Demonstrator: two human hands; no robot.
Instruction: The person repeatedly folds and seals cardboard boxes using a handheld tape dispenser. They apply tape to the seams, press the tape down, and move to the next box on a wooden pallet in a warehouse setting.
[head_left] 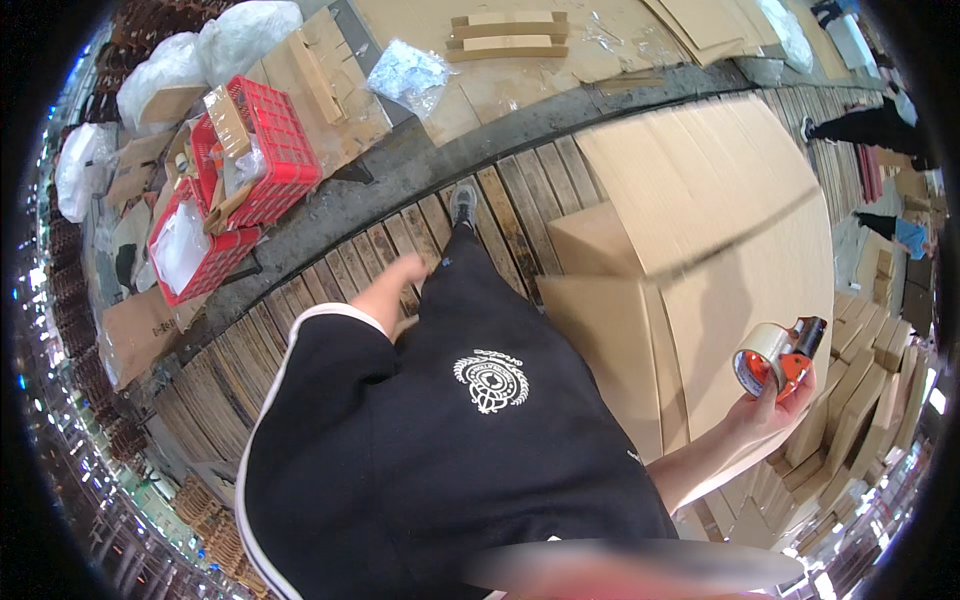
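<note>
My right hand [775, 405], out to the right, is wrapped round a red and black tape dispenser [792, 368] that carries a wide roll of tape [756, 362]. The dispenser is held up in front of a big brown cardboard box [730, 290]. One of the box's flaps [710, 180] is raised and slants outward. Smeared by motion, my left hand [405, 272] hangs beside my dark shorts, apart from the box; its fingers cannot be made out.
Wooden slats [510, 200] run along the floor under my shoe [463, 204]. Two red crates [270, 150] with packing scraps stand at the left. Flat cardboard pieces [510, 40] lie at the far side. Folded cartons [850, 400] are stacked at the right, with other people [870, 130] beyond.
</note>
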